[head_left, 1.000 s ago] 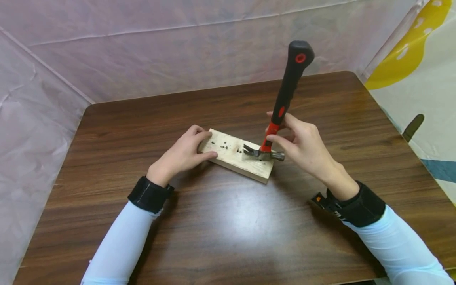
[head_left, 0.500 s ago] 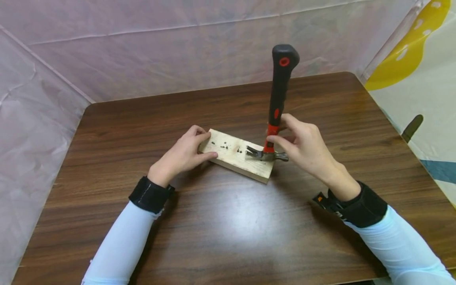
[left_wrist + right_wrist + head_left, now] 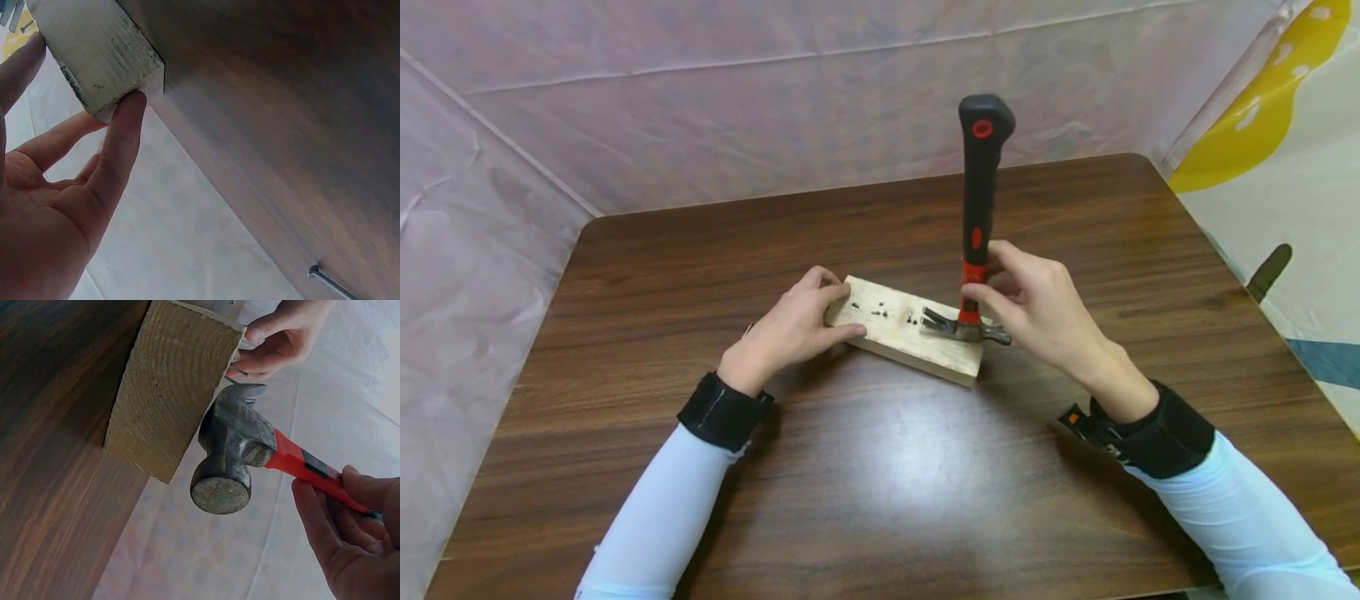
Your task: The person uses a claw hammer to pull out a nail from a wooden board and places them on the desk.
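Observation:
A pale wooden block point(image 3: 917, 333) lies at a slant on the table, with several dark marks or nails on its top. My left hand point(image 3: 793, 325) grips its left end between thumb and fingers; the left wrist view shows those fingertips on the block's end point(image 3: 106, 56). My right hand point(image 3: 1048, 308) pinches the red neck of a claw hammer point(image 3: 980, 192) just above its head. The hammer stands handle up, its steel head point(image 3: 228, 447) on or just over the block's right part, claw pointing left. Close by the claw, a nail point(image 3: 236, 372) is partly hidden.
The brown wooden table point(image 3: 880, 500) reaches out on all sides of the block. A loose nail point(image 3: 331, 282) shows at the lower right of the left wrist view. Pale sheeting point(image 3: 775, 108) hangs behind the table, and a patterned sheet point(image 3: 1300, 250) hangs to the right.
The hammer's handle has swung leftward to nearly upright, while its head has shifted slightly right. My left hand and the block have moved a little to the right.

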The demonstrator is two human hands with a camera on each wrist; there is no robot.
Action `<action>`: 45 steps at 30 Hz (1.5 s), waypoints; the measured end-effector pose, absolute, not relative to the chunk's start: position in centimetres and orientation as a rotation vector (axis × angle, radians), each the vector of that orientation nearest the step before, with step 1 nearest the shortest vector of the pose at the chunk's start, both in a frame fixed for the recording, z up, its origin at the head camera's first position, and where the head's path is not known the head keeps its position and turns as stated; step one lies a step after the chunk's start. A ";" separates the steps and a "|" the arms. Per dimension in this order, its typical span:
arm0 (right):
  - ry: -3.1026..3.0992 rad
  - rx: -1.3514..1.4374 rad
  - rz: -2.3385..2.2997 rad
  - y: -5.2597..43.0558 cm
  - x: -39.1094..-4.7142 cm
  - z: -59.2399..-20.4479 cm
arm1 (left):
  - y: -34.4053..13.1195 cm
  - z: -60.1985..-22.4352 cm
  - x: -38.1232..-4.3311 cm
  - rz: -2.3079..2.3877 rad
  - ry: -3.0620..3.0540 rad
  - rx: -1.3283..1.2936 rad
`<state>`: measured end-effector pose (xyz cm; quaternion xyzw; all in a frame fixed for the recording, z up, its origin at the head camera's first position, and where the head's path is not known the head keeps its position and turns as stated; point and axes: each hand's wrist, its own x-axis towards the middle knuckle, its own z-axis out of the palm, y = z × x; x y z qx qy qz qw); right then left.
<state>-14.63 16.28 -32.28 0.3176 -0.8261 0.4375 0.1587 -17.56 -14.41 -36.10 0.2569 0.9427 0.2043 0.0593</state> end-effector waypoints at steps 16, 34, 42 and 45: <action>-2.392 0.970 1.198 15.6 -15.2 -31.9 | -14.1 -36.0 -17.4 0.611 2.841 0.773; -2.412 1.021 1.168 14.5 -15.8 -31.4 | -13.5 -35.7 -17.3 0.602 2.848 0.777; -2.428 1.029 1.142 14.2 -16.1 -31.2 | -13.4 -35.7 -17.2 0.618 2.858 0.781; -2.435 1.029 1.149 14.1 -16.2 -31.2 | -13.3 -35.6 -17.2 0.620 2.852 0.769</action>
